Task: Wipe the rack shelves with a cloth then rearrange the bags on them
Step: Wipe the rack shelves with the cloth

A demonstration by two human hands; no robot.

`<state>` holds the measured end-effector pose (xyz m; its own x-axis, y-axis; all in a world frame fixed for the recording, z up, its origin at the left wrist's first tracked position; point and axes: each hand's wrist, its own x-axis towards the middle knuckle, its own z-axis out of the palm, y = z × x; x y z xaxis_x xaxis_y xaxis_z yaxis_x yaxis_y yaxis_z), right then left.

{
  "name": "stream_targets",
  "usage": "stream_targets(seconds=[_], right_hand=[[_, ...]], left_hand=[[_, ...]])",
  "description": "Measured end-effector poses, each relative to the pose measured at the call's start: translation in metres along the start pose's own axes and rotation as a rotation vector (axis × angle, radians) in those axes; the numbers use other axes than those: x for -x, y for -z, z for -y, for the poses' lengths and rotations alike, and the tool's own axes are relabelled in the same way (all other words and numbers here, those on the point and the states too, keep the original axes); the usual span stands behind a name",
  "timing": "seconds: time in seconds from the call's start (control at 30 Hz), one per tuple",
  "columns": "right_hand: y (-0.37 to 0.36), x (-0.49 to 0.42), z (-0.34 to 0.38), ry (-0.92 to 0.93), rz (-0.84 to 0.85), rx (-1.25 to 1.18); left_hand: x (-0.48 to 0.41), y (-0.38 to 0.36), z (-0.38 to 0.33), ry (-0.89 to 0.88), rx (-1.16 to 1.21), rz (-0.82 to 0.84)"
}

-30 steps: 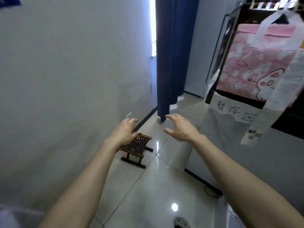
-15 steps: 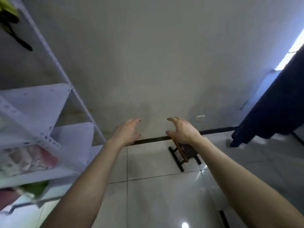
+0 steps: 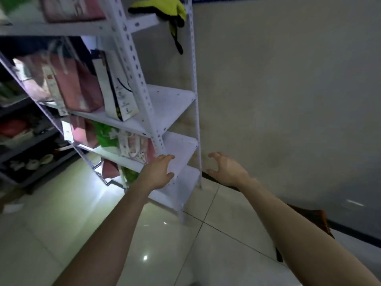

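Observation:
A white metal rack (image 3: 173, 100) with several shelves stands against the wall. A yellow-green cloth with black trim (image 3: 165, 9) lies on the right end of an upper shelf, partly hanging over. Pink bags (image 3: 78, 83) and a white bag with black trim (image 3: 117, 87) stand on the middle shelf. A green bag (image 3: 105, 135) and a patterned white bag (image 3: 132, 145) sit on the shelf below. My left hand (image 3: 158, 172) is open in front of the lower shelf's right end, holding nothing. My right hand (image 3: 226, 168) is open to the right of the rack, fingers spread.
A darker rack (image 3: 26, 141) with cups and clutter stands at the far left. A small brown wooden stool (image 3: 315, 219) sits on the tiled floor behind my right forearm. The grey wall (image 3: 288, 100) runs along the right.
The view has swung left from the curtain and stool to the white rack, which now fills the left half. Both hands stay open and raised in front.

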<state>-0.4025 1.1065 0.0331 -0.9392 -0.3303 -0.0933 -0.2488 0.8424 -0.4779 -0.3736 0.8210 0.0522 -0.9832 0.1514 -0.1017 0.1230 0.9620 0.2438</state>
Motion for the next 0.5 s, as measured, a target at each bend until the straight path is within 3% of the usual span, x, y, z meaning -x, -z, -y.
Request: stream_targets(seconds=[0.2,0.5], right_hand=[[0.01,-0.054,0.043,0.122,0.02,0.002],[0.047,-0.115,0.082,0.258,-0.093,-0.039]], left_hand=[[-0.009,0.034,0.041,0.085,0.013,-0.117],[-0.042,0.084,0.056,0.06,0.015,-0.254]])
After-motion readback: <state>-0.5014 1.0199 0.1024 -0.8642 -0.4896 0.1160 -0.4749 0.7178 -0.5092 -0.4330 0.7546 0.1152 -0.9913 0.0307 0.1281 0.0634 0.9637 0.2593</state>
